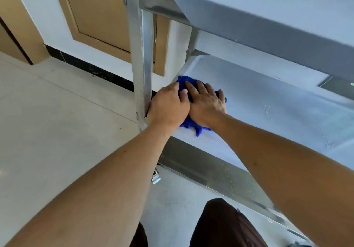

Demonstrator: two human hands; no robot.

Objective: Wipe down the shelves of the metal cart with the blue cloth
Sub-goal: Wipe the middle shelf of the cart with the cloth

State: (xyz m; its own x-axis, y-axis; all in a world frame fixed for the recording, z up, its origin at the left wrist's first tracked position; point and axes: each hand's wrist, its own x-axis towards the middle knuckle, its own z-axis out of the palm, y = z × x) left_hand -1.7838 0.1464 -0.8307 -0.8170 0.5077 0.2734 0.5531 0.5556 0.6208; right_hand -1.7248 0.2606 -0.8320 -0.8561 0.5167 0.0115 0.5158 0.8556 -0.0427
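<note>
The blue cloth (184,81) lies bunched at the left end of the metal cart's lower shelf (268,101). My right hand (206,104) presses flat on the cloth with straight fingers. My left hand (168,105) rests beside it at the shelf's left edge, next to the cart's upright post (141,55), its fingertips touching the cloth. Most of the cloth is hidden under both hands. The cart's upper shelf (268,11) overhangs the lower one.
Water droplets (267,109) dot the lower shelf to the right of the cloth and its front rim (220,172). A caster (156,176) shows below the shelf corner. A wooden door (99,11) and a dark baseboard (86,66) stand behind. My knee (220,223) is below.
</note>
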